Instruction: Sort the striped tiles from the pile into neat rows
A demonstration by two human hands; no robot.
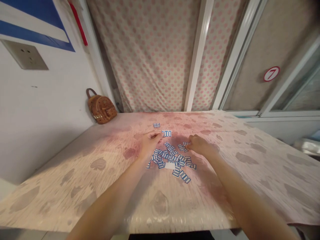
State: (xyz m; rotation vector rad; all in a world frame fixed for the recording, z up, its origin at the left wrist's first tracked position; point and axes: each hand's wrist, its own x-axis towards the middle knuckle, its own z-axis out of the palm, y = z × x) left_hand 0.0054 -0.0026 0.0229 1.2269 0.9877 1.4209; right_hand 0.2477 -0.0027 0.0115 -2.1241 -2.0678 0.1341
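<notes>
Small white cards with blue-lined markings lie in a loose, overlapping pile [172, 157] on the patterned tablecloth. One blank white card [170, 165] lies face-differently among them. My left hand [149, 142], left of and beyond the pile, pinches a card [167, 133] by its left edge. At the pile's upper right, my right hand [200, 145] has its fingers curled down onto another card [186, 143]; its fingertips are partly hidden. Beyond my left hand, a small group of cards [156, 125] sits apart from the pile.
The table [100, 196] bears a pale pink cloth with grey leaf-like shapes. A brown mini backpack [102, 108] leans by the wall at the far left. Behind the table hangs a dotted curtain [155, 56], beside white-framed sliding panels [200, 53].
</notes>
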